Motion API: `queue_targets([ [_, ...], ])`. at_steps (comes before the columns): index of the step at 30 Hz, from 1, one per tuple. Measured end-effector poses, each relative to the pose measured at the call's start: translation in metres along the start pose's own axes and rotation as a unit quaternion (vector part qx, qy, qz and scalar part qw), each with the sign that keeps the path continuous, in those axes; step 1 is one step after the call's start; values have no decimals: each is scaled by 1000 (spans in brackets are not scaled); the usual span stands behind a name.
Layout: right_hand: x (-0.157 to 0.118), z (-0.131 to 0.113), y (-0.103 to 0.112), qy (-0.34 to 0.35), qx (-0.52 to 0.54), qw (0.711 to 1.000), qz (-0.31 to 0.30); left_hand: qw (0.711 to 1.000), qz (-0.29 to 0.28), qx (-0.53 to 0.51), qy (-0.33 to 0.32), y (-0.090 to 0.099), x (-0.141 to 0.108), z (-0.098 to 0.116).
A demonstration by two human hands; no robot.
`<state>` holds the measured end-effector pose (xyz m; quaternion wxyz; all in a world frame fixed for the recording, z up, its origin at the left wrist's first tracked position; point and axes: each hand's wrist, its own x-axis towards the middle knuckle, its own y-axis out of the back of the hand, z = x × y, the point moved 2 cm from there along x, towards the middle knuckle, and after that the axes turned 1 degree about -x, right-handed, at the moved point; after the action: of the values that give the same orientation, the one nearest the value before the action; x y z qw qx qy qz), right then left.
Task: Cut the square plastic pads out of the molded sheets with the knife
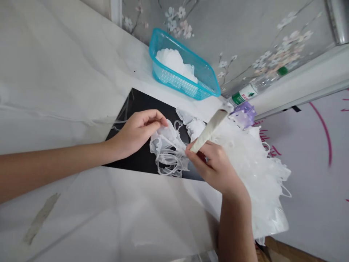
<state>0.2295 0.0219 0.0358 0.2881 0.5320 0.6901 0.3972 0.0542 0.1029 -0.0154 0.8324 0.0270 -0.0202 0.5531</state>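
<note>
My left hand (pixel 145 125) pinches the edge of a translucent white piece (pixel 167 136), soft-looking, like thin plastic or silicone. In my right hand (pixel 211 160) is a tool with a flat handle wrapped in pale tape (pixel 209 131). The handle slants up to the right, and its working end is hidden by my fingers, close to the white piece. Thin looped white strips (pixel 170 160) hang and lie just below the piece, over a black board (pixel 139 105). More white pieces (pixel 195 127) rest on the board beyond my right hand.
A blue basket (pixel 203 94) at the back holds white pieces. A large heap of translucent white pieces (pixel 245 156) lies at right. Behind it are a purple packet (pixel 244 114) and a bottle with a green cap (pixel 248 92). Tape (pixel 42 218) is stuck near the front left.
</note>
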Motion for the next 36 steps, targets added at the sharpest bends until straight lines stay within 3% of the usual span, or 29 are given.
queue_targets([
  [6, 0, 0, 0, -23, 26, 998, -57, 998, 48, 10, 27, 2, -1, 2],
  [12, -1, 1, -2, -57, 95, 985, -135, 997, 74, 16, 3, 5, -3, 1],
  [19, -5, 5, -6, -110, 205, 948, -217, 999, 36, 7, -40, 1, -4, 1],
  [25, -5, 7, -12, -138, 274, 917, -257, 999, 40, -10, -12, 3, -1, -2],
  [31, -3, -1, -5, -126, 266, 932, -212, 993, -70, 88, -28, 1, 1, 5],
  [36, -3, -6, 3, -55, 260, 960, -89, 993, -84, 83, -31, -1, 0, 8],
])
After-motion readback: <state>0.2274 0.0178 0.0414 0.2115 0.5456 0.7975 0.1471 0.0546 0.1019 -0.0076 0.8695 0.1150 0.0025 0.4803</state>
